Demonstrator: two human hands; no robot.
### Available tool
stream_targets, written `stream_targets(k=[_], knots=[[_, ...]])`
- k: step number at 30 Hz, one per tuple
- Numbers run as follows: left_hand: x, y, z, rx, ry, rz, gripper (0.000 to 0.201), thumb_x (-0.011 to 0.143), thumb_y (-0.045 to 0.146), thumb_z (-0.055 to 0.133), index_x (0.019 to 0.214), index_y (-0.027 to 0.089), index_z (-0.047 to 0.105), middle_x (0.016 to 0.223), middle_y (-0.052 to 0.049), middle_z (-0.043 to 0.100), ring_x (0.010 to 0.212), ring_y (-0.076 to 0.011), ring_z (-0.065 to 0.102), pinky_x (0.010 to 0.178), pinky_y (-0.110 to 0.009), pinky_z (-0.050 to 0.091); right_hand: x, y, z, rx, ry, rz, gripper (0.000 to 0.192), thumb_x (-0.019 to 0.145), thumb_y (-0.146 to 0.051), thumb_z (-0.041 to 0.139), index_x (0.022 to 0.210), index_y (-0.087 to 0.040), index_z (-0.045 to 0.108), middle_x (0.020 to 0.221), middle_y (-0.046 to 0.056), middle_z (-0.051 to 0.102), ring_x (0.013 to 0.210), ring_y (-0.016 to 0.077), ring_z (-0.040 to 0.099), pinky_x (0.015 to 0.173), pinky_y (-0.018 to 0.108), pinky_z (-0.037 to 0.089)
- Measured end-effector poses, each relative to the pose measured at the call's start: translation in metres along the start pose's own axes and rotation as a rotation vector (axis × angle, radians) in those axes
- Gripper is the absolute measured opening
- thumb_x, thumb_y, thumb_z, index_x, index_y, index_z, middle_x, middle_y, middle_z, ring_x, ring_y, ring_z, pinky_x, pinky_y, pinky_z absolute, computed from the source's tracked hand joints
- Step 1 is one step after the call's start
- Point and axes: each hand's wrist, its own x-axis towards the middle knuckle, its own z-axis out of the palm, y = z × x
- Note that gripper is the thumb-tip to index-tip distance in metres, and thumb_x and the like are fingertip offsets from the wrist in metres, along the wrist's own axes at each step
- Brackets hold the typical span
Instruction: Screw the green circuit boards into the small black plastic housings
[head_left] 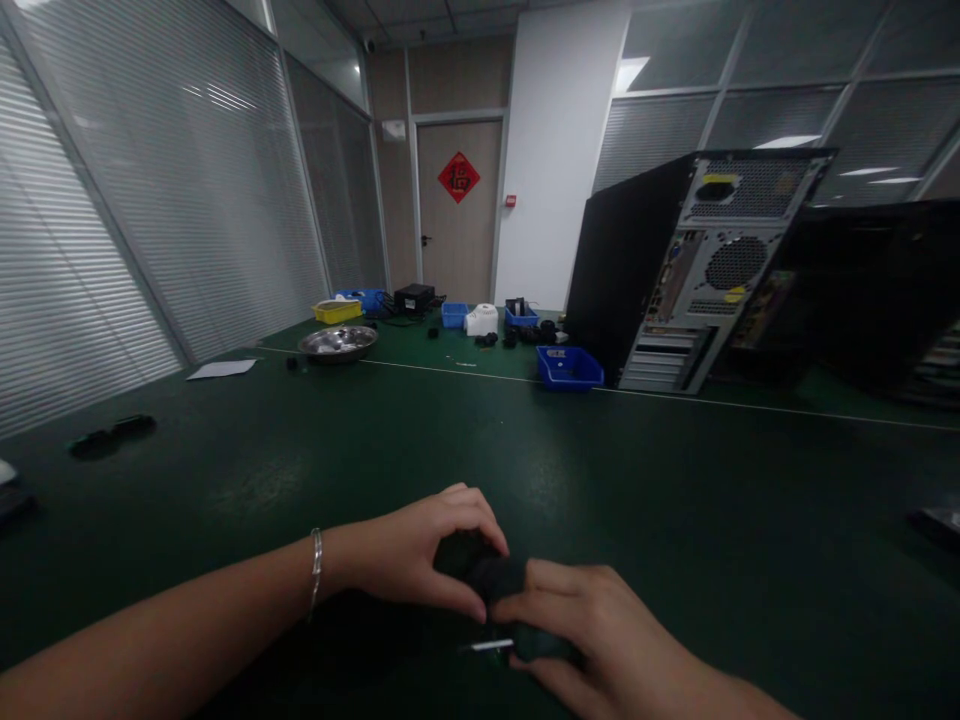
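Note:
My left hand (431, 550) curves its thumb and fingers about a small dark part (496, 576), low in the middle of the view. Its exact kind is blurred and partly hidden. From the right, my right hand (592, 620) closes in with its fingertips against the same part. Under those fingers lies what looks like a screwdriver (491, 646), its bright metal shaft pointing left and its dark handle tucked inside the right hand. Both hands are close together above the green table (360, 430).
Beyond a pale line stand a metal bowl (337, 344), a blue bin (568, 370), a yellow tray (337, 311) and a white device (481, 320). At right is an open computer case (637, 270). Dark glasses-like items (112, 436) and paper (222, 370) lie left.

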Motion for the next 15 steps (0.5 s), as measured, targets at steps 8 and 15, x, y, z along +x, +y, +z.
stream_targets(k=[8,15], knots=[[0.0011,-0.0047,0.0007,-0.207,0.098,-0.104,0.041,0.079,0.031,0.072,0.118,0.025,0.062,0.108,-0.006,0.055,0.096,-0.0194,0.053,0.086,-0.034,0.046,-0.0014,-0.0008,-0.0002,-0.101,-0.027,0.033,0.030,0.081,-0.009,0.061,0.105,-0.024,0.070,0.100,0.004,0.070,0.085,0.0208,0.067,0.075,0.028,0.048],[0.0024,-0.0073,0.0009,-0.296,0.111,-0.140,0.040,0.078,0.027,0.072,0.118,0.023,0.063,0.107,-0.005,0.054,0.095,-0.0185,0.052,0.087,-0.034,0.045,-0.0011,0.0002,-0.0007,-0.106,-0.035,-0.024,0.030,0.084,-0.015,0.062,0.111,-0.027,0.068,0.099,0.002,0.067,0.082,0.0180,0.065,0.070,0.025,0.047]])
